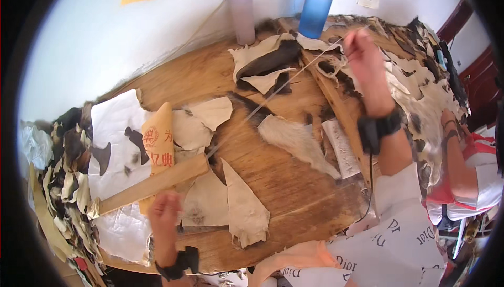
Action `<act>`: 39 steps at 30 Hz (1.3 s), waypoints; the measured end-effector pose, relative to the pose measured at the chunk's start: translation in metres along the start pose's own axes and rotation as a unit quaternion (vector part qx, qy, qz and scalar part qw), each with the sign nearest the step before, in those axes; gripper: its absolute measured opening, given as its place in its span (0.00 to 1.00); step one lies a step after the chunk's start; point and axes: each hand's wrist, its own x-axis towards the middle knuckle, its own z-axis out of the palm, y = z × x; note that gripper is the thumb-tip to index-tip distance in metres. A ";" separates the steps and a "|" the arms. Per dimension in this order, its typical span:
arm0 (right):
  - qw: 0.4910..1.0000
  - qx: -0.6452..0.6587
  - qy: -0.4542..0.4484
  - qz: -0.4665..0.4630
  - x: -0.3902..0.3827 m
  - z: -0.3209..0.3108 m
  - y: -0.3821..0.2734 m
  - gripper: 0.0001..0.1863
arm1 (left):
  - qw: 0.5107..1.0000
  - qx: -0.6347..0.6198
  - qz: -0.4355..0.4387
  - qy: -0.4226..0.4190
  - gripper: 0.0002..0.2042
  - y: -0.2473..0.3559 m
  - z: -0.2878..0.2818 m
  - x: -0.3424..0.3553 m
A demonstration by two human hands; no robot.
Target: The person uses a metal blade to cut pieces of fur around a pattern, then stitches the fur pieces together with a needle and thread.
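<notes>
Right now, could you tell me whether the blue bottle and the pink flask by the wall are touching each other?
Apart. The head view shows a plain strip of white wall and wooden table between the pink flask and the blue bottle; both stand upright.

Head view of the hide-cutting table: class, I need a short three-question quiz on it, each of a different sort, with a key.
1. True or false: the right hand is raised above the table, pulling a thread taut.
2. Which bottle has a yellow cap? A) the blue bottle B) the pink bottle
3. Fill in: the left hand rests beside a long wooden ____.

Key: 1 true; 2 A; 3 stick.
</notes>
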 end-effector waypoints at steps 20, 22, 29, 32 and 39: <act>0.593 -0.645 -0.420 -0.237 -0.008 -0.011 0.092 0.04 | 0.876 0.382 0.117 0.270 0.21 -0.011 -0.031 -0.023; 0.661 -0.611 -0.376 -0.220 -0.007 0.006 0.079 0.04 | 0.882 0.373 0.111 0.267 0.20 -0.011 -0.030 -0.025; 0.825 -0.502 -0.256 0.048 -0.006 0.051 0.034 0.10 | 0.904 0.339 0.131 0.224 0.16 -0.022 -0.028 -0.030; 0.726 -0.624 -0.264 -0.119 0.002 0.054 0.030 0.09 | 0.915 0.322 0.124 0.211 0.14 -0.018 -0.024 -0.036; 0.550 -0.674 -0.209 -0.447 0.046 0.075 0.029 0.07 | 0.931 0.289 0.075 0.211 0.12 -0.023 -0.016 -0.059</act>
